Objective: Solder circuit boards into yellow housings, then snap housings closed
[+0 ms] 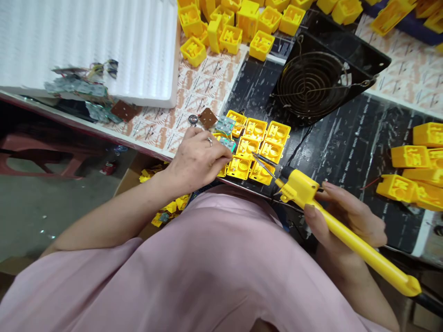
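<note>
My right hand (341, 212) is wrapped round a yellow soldering tool (360, 244), whose metal tips point left over a block of open yellow housings (256, 129). Over the left side of these housings is my left hand (202, 154), its thumb and forefinger pinched at a green circuit board (227, 145). The fingertips partly hide what they grip. Another greenish board (224, 124) with wires rests just behind, beside a brown square board (208, 118) and a small round part (193, 120).
A black fan (311, 85) with a wire guard stands behind the housings. White foam (138, 50) bearing circuit boards lies at the left. More yellow housings (231, 39) sit at the back, others (410, 157) at the right. A cable runs from the fan.
</note>
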`<state>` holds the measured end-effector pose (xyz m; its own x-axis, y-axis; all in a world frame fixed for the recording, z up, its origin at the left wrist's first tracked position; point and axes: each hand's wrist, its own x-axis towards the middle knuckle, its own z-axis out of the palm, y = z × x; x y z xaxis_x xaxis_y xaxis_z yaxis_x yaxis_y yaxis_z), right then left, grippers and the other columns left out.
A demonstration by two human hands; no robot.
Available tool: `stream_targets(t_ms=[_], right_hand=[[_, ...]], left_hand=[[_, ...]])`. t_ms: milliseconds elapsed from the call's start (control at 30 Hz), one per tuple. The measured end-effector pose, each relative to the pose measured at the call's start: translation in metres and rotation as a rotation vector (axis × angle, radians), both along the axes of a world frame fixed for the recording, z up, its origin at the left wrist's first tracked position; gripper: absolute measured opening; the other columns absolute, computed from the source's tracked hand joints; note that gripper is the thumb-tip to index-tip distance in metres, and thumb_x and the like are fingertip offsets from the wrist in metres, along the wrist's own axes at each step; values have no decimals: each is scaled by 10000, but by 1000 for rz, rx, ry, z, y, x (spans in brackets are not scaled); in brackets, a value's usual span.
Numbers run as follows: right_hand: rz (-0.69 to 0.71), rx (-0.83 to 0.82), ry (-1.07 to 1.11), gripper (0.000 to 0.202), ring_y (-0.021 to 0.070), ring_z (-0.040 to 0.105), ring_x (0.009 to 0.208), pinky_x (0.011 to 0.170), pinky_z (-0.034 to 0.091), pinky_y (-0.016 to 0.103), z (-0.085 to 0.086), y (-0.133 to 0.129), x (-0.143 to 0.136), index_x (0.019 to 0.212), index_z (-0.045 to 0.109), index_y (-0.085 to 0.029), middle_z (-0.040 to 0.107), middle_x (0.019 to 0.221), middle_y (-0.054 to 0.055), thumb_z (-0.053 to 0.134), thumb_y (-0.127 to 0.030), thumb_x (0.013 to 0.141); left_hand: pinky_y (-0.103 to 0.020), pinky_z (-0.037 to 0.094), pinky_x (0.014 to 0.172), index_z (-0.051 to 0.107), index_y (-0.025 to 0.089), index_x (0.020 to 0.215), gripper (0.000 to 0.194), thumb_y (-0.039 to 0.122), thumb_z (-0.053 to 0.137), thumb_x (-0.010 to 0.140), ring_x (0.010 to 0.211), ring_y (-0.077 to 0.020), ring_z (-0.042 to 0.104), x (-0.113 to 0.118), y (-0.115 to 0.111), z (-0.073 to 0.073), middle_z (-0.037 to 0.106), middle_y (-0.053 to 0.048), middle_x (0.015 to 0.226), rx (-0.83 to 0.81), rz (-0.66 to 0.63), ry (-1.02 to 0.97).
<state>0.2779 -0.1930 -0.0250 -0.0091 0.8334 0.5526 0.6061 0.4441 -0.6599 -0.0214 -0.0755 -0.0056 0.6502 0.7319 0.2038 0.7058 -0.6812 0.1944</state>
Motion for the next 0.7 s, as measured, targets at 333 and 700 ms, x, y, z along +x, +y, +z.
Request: stream_targets(t_ms=[333,700], right_hand=[[188,102,-46,281,185,752,648,564,666,281,24,17,-23,1035,697,-212,769,787,10,844,-131,809],[309,111,-224,199,135,727,645,592,614,214,29,28,-29,916,608,-199,730,742,7,787,-127,870]], left_hand=[[-473,455,947,698,212,757,358,259,457,1017,774,-212,625,13,6,6,730,-12,743,81,-64,164],[-498,433,973,659,191,688,317,268,473,933,815,-226,625,17,10,2,641,-34,676,-30,-20,114]])
